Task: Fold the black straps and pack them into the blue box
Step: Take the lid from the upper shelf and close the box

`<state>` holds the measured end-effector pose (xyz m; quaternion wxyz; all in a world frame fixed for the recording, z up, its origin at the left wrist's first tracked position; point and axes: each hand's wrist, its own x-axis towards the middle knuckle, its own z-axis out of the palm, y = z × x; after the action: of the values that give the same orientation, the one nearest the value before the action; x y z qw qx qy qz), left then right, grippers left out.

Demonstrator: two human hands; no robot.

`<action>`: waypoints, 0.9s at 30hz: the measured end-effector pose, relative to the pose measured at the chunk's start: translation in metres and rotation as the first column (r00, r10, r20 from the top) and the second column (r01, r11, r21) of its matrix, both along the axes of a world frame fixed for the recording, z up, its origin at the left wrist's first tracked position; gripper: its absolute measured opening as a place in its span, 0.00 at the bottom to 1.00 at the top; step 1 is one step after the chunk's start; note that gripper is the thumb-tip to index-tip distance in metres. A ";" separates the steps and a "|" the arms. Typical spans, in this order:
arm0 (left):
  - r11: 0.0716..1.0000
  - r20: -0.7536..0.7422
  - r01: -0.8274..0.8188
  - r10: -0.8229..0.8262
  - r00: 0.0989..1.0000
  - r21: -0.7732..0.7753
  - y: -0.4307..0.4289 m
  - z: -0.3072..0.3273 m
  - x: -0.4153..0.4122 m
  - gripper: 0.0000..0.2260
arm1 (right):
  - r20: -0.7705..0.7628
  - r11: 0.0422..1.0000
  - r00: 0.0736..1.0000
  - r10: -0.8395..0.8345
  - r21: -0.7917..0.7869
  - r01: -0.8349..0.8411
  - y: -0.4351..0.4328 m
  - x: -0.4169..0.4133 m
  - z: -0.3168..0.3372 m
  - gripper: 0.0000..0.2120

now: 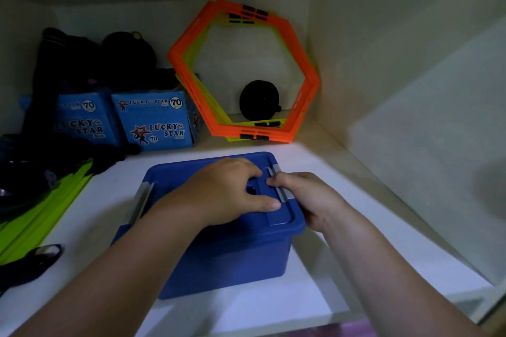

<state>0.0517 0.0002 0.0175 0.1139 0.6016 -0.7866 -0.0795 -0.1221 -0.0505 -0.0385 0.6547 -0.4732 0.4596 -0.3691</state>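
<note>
A blue plastic box (232, 257) with its lid on stands on a white shelf, near the front edge. My left hand (221, 191) lies flat on the lid, fingers curled at the handle recess. My right hand (304, 194) grips the grey latch (284, 191) on the box's right side. A second grey latch (142, 200) shows on the left side. A black strap roll (258, 100) stands at the back, behind the hexagon rings. More black straps (90, 153) lie in a dark heap at the left.
Orange and yellow hexagon rings (246, 68) lean against the back wall. Two blue Lucky Star cartons (156, 120) stand at the back left with dark bags behind. Green flat strips (41, 213) lie at the left. The cupboard's side wall (410, 131) closes the right.
</note>
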 end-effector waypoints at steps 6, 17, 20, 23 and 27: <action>1.000 -0.010 -0.002 0.001 1.000 -0.025 0.007 -0.001 -0.001 0.34 | -0.271 0.977 0.959 -0.082 -0.210 0.025 0.003 -0.002 0.010 0.22; 0.872 -0.298 -0.367 0.275 0.914 -0.323 0.101 -0.023 0.066 0.39 | -0.298 0.826 0.952 -0.064 -0.551 -0.117 0.069 -0.031 0.005 0.41; 0.852 -0.380 -0.452 0.339 0.861 -0.263 0.117 -0.038 0.079 0.47 | -0.332 0.815 0.942 -0.057 -0.561 -0.148 0.076 -0.029 0.000 0.47; 0.839 -0.416 -0.491 0.371 0.830 -0.232 0.124 -0.050 0.090 0.51 | -0.356 0.805 0.932 -0.071 -0.572 -0.158 0.077 -0.027 -0.004 0.56; 0.833 -0.434 -0.512 0.390 0.812 -0.209 0.123 -0.057 0.092 0.51 | -0.341 0.812 0.939 -0.054 -0.562 -0.157 0.077 -0.025 -0.005 0.54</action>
<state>0.1439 0.1232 -0.0397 0.3720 0.7200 -0.5847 -0.0357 -0.1475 0.0266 -0.0439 0.3987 -0.7194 0.4177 -0.3860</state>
